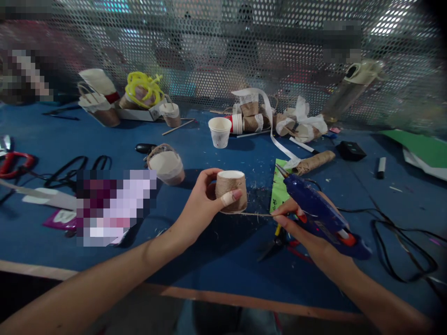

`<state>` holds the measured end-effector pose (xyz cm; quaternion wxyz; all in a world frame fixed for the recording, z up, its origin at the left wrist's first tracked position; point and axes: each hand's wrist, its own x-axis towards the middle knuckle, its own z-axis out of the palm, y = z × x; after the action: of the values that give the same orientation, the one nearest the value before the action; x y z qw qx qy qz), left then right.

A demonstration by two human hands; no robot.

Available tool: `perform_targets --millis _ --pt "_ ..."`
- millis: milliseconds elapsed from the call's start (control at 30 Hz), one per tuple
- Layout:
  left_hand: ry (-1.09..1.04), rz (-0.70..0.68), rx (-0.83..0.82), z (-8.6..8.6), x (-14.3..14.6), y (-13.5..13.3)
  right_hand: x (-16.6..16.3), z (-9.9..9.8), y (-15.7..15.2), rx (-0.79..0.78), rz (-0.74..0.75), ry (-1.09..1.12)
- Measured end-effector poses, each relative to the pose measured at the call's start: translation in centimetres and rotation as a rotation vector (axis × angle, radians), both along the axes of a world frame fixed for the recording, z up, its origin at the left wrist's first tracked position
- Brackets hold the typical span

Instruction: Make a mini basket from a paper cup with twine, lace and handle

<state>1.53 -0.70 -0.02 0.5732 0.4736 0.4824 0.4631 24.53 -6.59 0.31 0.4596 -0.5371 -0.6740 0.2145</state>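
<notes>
Underneath, a cluttered blue worktable before perforated metal mesh.

Pixel-blurred patch at nine o'clock of the twine-wrapped cup, contents unreadable. Scissors mostly hidden under the right hand. Green sheet cut off at three o'clock. Possibly a bottle, blurred.

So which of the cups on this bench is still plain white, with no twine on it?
The upright white paper cup standing alone at mid-table. The cup in the left hand is twine-wrapped.
</notes>
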Motion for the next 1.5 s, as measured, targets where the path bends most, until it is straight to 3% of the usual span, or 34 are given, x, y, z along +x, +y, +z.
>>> perform_targets --millis 433,767,1033,1500 --pt "-0.167 -0.078 -0.157 0.31 -0.24 -0.25 -0.35 0.17 0.01 -0.047 -0.048 0.050" --pt "-0.166 -0.154 -0.159 0.04 -0.40 -0.34 -0.48 0.44 -0.15 -0.072 -0.062 0.059" --pt "-0.280 -0.217 -0.196 -0.21 -0.64 -0.47 -0.45 0.38 -0.02 -0.044 -0.050 0.042" --pt "-0.331 -0.219 -0.207 -0.13 -0.42 -0.63 -0.60 -0.31 -0.09 -0.059 -0.035 0.085"
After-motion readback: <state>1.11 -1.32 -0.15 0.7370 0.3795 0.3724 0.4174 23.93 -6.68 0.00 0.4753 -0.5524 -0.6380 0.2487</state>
